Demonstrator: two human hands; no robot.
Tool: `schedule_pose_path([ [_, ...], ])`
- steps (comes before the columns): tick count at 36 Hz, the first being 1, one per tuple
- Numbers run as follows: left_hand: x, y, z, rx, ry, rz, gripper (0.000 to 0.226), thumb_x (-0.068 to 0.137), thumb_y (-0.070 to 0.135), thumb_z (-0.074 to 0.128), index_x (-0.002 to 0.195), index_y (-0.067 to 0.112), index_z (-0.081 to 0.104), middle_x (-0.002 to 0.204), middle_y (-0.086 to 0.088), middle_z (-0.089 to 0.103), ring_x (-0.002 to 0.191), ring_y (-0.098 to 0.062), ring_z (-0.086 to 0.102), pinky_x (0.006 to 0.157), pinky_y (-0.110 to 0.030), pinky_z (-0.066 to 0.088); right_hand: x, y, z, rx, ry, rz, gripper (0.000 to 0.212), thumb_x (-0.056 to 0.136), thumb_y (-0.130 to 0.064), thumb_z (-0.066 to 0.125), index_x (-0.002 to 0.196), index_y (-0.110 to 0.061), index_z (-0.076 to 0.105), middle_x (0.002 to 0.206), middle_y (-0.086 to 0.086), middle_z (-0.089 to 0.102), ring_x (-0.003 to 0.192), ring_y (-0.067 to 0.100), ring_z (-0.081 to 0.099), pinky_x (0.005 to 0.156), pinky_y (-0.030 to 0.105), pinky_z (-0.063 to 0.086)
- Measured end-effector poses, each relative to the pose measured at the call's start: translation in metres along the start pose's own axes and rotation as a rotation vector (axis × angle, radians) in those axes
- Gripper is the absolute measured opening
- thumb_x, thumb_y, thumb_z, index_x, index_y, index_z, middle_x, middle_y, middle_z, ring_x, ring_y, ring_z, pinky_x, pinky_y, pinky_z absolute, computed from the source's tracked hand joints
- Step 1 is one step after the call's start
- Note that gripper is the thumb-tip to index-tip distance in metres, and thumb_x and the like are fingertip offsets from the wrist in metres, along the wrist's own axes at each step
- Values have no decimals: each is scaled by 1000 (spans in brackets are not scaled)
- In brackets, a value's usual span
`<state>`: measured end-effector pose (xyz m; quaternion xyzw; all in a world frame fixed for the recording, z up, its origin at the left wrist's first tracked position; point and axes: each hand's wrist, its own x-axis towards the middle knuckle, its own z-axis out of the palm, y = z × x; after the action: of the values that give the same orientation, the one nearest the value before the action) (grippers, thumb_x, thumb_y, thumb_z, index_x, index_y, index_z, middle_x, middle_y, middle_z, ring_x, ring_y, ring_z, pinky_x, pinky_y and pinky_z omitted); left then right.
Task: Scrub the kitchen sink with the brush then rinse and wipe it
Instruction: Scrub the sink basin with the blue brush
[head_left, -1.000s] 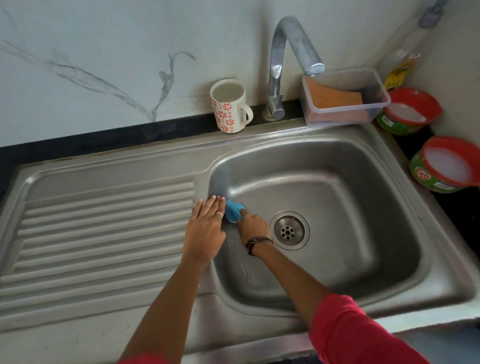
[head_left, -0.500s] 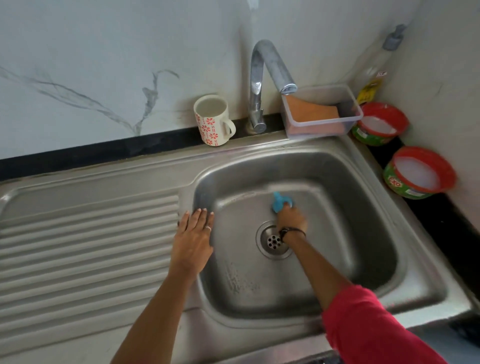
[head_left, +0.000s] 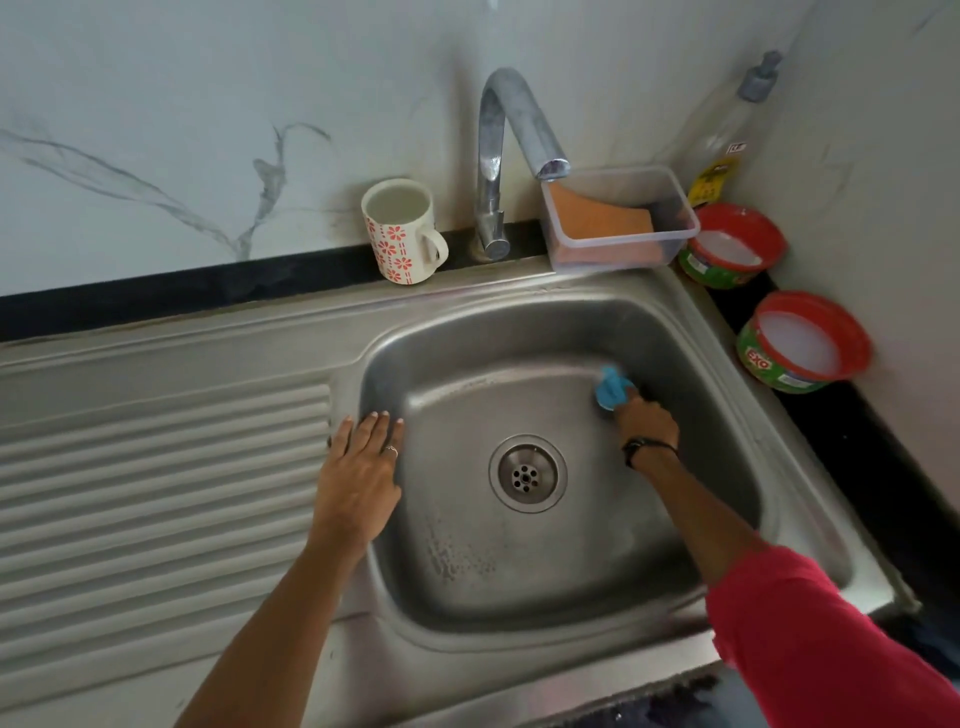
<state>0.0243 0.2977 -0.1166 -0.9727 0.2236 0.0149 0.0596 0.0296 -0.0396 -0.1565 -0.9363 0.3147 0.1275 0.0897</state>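
Steel sink (head_left: 810, 519) set in dark surface under marbled wall. Left hand (head_left: 358, 483) flat, fingers spread, on basin's left rim beside ribbed drainboard (head_left: 156, 493). Right hand (head_left: 647, 423) clenched on blue brush (head_left: 613, 391), now at basin's far right, past drain (head_left: 527, 474); half a second ago just behind drain. Farther: empty mug (head_left: 402, 231), clear tub (head_left: 618, 249) holding orange sponge (head_left: 597, 218), two red-rimmed pots (head_left: 802, 340) of white paste.

Red sleeve (head_left: 810, 639), black wristband (head_left: 644, 447), ring (head_left: 390, 451)

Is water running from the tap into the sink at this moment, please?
No, the tap's spout shows no stream below it, and the right hand scrubs the sink with the blue brush.
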Motion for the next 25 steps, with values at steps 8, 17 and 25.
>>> schedule_pose_path([
  [8, -1, 0, 0, 23, 14, -8, 74, 36, 10, 83, 108, 1, 69, 114, -17, 65, 108, -29, 62, 102, -42, 23, -80, -78, 49, 9, -123, -258, 43, 99, -17, 32, 141, -12, 31, 115, 15, 62, 104, 32, 61, 84, 38, 47],
  [17, -1, -2, 6, 69, -15, -22, 64, 47, 11, 80, 110, 3, 69, 121, -14, 62, 117, -27, 57, 107, -45, 32, -56, -44, 29, -11, -86, -170, 42, 98, -17, 32, 140, -16, 34, 116, 16, 62, 107, 33, 59, 86, 37, 47],
  [25, -4, 8, -11, 175, -153, -32, 50, 87, 22, 51, 136, 11, 47, 149, -12, 33, 141, -23, 25, 117, -42, 2, -57, -2, -15, 158, -245, -170, 34, 92, -28, 47, 123, -17, 55, 123, 14, 59, 112, 32, 55, 92, 34, 43],
])
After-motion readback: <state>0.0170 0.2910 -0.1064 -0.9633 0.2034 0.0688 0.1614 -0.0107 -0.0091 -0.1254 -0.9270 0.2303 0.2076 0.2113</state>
